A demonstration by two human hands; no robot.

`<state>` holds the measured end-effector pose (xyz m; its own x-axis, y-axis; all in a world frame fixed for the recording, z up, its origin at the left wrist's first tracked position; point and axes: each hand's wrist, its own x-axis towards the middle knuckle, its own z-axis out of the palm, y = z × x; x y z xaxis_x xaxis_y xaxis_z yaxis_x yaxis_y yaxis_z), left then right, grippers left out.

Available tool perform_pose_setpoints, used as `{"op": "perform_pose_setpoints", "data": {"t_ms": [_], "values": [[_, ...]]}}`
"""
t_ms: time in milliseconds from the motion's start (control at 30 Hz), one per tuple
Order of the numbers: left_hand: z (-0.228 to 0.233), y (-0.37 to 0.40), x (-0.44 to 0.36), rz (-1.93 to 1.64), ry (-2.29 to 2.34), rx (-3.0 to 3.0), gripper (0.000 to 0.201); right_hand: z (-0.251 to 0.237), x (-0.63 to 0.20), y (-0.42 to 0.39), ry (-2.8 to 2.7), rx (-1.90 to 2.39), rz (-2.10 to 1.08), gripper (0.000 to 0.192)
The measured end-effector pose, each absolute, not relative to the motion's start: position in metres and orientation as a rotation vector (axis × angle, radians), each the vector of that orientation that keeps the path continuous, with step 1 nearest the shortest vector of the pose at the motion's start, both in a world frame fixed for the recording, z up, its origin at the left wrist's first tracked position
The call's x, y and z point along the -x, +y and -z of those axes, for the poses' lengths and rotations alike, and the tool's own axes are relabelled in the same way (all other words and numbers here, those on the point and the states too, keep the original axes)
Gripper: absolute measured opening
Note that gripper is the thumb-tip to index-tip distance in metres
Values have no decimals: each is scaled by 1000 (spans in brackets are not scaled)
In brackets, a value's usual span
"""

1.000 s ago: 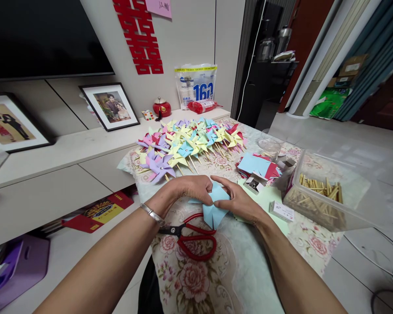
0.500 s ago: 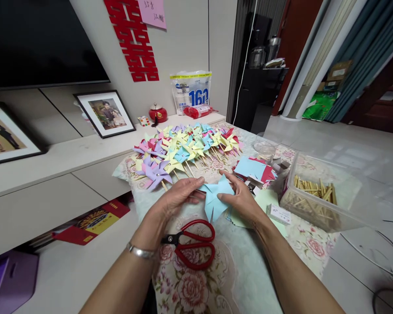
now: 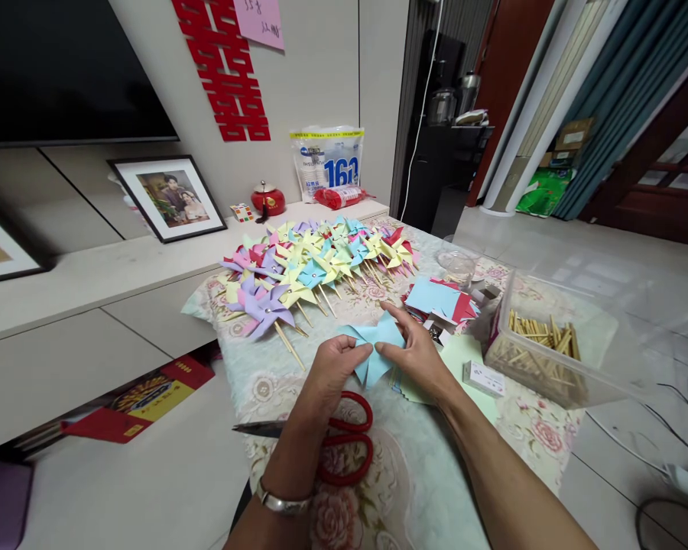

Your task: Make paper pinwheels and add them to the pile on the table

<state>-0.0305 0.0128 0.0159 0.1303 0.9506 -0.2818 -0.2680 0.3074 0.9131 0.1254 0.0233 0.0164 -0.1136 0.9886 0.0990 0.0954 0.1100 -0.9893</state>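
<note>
Near the table's (image 3: 436,489) front edge, above the red scissors (image 3: 344,447), left hand (image 3: 335,370) and right hand (image 3: 416,355) pinch a folded blue paper (image 3: 372,347).

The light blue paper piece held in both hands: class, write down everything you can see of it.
The light blue paper piece looks like thin craft paper, cut and folded into pointed flaps like a pinwheel's blades. No stick shows on it. It is held just over the flowered tablecloth, above the red-handled scissors. The left hand pinches its left side, and the right hand grips its right side with a finger stretched along the top edge. Its lower point hangs free.
</note>
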Motion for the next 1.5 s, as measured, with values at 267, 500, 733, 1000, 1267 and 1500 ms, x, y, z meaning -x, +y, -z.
{"op": "perform_pose_setpoints", "data": {"t_ms": [267, 500, 733, 1000, 1267, 1500], "values": [[-1, 18, 33, -1095, 1084, -786, 27, -12, -125, 22, -1569, 1195, -953, 69], [-1, 23, 42, -1304, 1067, -596, 24, -21, -125, 16, -1845, 991, -356, 26], [-5, 24, 45, -1359, 1030, -513, 22, -19, -116, 12, -2227, 925, -282, 23], [1, 23, 42, -1310, 1010, -537, 23, -19, -114, 10, -2225, 1016, -303, 7], [6, 20, 41, -1266, 1019, -649, 22, -19, -114, 10, -1968, 1139, -580, 11], [2, 18, 39, -1229, 1064, -714, 22, -16, -114, 15, -1891, 1267, -633, 12]]}}
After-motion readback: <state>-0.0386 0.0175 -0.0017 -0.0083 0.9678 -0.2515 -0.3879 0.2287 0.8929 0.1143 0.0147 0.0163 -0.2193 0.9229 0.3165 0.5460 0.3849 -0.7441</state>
